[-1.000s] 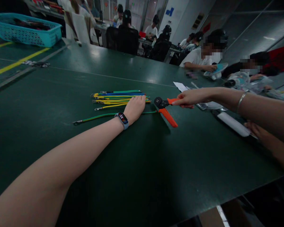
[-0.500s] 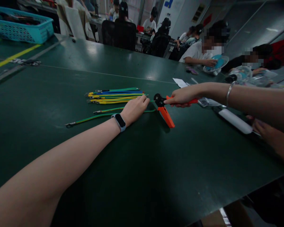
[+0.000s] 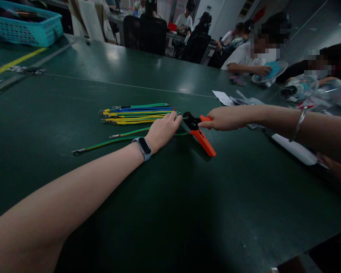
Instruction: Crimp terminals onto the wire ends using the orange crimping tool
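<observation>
My left hand (image 3: 164, 131) is closed in a pinch on a thin green-yellow wire (image 3: 130, 132), whose near tip points at the jaws of a crimping tool. My right hand (image 3: 224, 118) grips one orange handle of that crimping tool (image 3: 206, 144). The tool's other handle stands spread away, its end low over the table. The black head is close by my left fingertips; whether the wire tip is inside the jaws is too small to tell. A second green-yellow wire (image 3: 102, 145) with a ring lug passes beneath my left hand. Behind lies a bundle of lugged wires (image 3: 139, 113), yellow, green and blue.
The dark green table (image 3: 159, 212) carries a blue-green basket (image 3: 45, 30) at the far left. Plastic bags (image 3: 329, 91) and a white sheet (image 3: 223, 98) lie to the right. A co-worker (image 3: 241, 60) handles a plate-like blue item (image 3: 272, 70) across the table.
The crimping tool's head has come closer to my left fingertips, and its free handle has tilted outward to the right. The camera view has shifted slightly. Both hands keep their grips.
</observation>
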`<state>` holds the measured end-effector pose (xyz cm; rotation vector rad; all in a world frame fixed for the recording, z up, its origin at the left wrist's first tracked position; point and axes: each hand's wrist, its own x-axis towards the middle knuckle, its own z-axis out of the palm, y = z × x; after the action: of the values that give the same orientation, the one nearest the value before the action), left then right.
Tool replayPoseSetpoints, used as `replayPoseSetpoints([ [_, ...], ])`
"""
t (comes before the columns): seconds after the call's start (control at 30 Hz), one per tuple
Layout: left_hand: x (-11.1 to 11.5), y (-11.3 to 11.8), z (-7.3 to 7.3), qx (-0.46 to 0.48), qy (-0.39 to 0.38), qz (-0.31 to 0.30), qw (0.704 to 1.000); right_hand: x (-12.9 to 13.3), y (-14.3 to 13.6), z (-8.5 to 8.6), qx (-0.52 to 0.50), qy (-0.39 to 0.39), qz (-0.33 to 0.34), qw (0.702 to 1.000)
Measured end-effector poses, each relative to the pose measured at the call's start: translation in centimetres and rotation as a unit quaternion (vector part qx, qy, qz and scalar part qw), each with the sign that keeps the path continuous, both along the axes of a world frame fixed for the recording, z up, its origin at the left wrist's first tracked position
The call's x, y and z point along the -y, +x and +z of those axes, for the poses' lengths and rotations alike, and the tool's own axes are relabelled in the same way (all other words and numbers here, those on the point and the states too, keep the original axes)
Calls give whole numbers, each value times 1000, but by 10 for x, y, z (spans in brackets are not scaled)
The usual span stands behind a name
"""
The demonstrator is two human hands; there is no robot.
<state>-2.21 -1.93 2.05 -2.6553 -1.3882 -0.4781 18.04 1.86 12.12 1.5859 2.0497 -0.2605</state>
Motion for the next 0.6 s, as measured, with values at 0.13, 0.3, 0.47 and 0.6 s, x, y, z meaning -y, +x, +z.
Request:
replayPoseSetpoints([
  [0.13, 1, 0, 1, -5, 3, 4, 1000, 6, -9, 3, 31, -3, -1, 1000],
  [0.3, 0, 1, 0, -15, 24, -1, 1000, 7, -15, 3, 39, -5, 6, 999],
  [0.47, 0, 2, -1, -29, 42, -11, 999, 19, -25, 0, 64, 24, 15, 998],
  [0.6, 3, 3, 0, -32, 37, -23, 999, 33, -26, -10, 44, 86, -9, 995],
])
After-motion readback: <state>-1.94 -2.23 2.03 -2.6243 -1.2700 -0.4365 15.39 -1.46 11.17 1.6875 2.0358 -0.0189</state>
